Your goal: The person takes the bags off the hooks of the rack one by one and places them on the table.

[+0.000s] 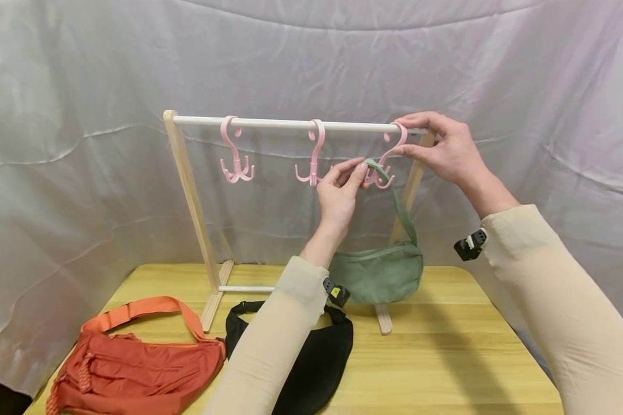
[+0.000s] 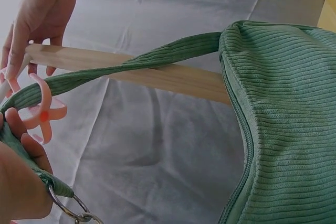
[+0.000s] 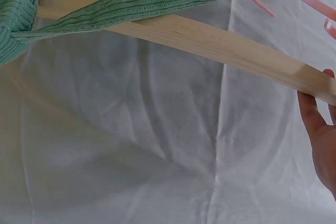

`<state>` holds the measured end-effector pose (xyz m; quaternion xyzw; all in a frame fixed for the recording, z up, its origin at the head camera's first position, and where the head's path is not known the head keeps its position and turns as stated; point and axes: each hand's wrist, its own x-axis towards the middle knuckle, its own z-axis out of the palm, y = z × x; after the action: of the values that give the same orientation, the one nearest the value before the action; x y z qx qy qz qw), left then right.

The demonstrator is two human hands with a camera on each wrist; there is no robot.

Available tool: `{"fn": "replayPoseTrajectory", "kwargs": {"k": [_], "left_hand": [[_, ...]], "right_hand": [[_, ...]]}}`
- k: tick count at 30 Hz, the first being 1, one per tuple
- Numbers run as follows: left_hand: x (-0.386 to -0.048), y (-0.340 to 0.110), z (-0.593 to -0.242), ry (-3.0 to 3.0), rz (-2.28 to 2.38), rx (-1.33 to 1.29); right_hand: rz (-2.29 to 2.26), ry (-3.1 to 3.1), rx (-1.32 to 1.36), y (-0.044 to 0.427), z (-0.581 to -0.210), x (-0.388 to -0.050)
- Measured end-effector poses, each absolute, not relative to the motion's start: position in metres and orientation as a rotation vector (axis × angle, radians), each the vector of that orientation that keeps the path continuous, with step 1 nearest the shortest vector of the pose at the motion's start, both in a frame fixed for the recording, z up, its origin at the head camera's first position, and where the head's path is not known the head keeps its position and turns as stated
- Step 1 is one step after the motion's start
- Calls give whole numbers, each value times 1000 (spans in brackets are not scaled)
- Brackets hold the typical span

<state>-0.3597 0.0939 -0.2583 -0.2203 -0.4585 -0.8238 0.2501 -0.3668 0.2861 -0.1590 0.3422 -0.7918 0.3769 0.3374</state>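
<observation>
My left hand [image 1: 340,196] pinches the strap [image 1: 406,218] of a green corduroy shoulder bag [image 1: 376,276], close to the prongs of the right-hand pink hook [image 1: 402,137]. Below it the bag hangs in the air, and the strap passes by the prongs. Metal rings [image 2: 68,203] show at one strap end in the left wrist view. My right hand [image 1: 449,147] holds that hook's upper curve at the white rod, thumb against its stem. In the right wrist view, fingers of this hand [image 3: 323,135] lie by the wooden post; their grip is partly out of frame.
Two more pink hooks [image 1: 235,158] [image 1: 315,153] hang on the white rod [image 1: 275,124] of a wooden-legged rack [image 1: 187,190]. On the yellow wooden table [image 1: 436,357] lie a red-orange bag [image 1: 140,369] and a black bag [image 1: 322,363], partly behind my left forearm. Grey cloth hangs behind.
</observation>
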Motion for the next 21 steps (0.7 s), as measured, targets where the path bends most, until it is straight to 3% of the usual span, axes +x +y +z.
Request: {"fn": "replayPoseTrajectory", "kwargs": {"k": [21], "left_hand": [[-356, 92, -251, -1316, -2243, -555]], "right_hand": [[1039, -2059, 881, 284, -158, -367]]}}
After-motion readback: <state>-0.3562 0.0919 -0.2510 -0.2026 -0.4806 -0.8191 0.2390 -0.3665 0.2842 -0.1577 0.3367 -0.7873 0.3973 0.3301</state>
